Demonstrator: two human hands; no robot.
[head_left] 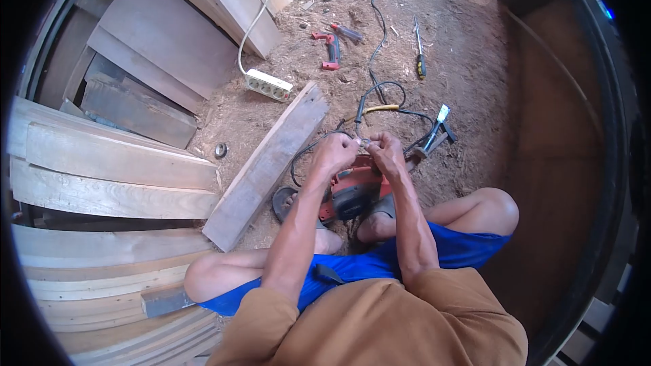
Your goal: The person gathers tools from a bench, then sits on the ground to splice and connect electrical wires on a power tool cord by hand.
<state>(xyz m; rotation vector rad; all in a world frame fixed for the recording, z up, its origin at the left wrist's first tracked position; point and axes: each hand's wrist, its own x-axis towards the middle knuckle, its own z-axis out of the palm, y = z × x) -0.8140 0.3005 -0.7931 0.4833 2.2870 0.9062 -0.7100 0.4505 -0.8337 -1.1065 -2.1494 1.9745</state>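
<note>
My left hand point(336, 152) and my right hand point(386, 152) are close together, fingertips pinched around something small and pale at the end of a dark cable point(360, 105). The item between them is too small to name. Below both hands, a red and black power tool point(356, 190) sits on the ground between my feet. The cable loops on the sawdust in front of me, beside a yellow piece point(380, 108). A hammer point(431, 139) lies right of my right hand.
Beyond my hands lie a red-black tool part point(330, 51), a screwdriver point(420, 54) and a white power strip point(268, 85). A wooden beam point(268, 166) slants at left, near a tape roll point(220, 150). Stacked boards point(115, 196) fill the left; a dark panel point(549, 163) stands right.
</note>
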